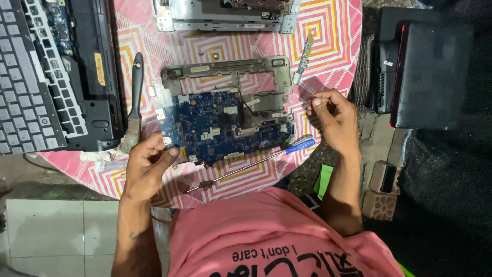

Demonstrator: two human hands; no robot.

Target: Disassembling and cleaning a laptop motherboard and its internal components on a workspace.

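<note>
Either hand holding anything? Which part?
Left hand grips the blue circuit board at its lower-left corner. Right hand has its fingertips pinched together; whatever sits between them is too small to tell. The screwdriver lies untouched.

I count one blue board (220,125) at centre, one screwdriver (256,163) at six o'clock, one brush (135,102) at nine. Two keyboards (25,82) lie at ten, one dark laptop (430,74) at three.

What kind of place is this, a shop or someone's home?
Probably a small laptop repair spot: an opened laptop with its blue circuit board bare, a screwdriver, a cleaning brush and a removed keyboard lie around.
</note>
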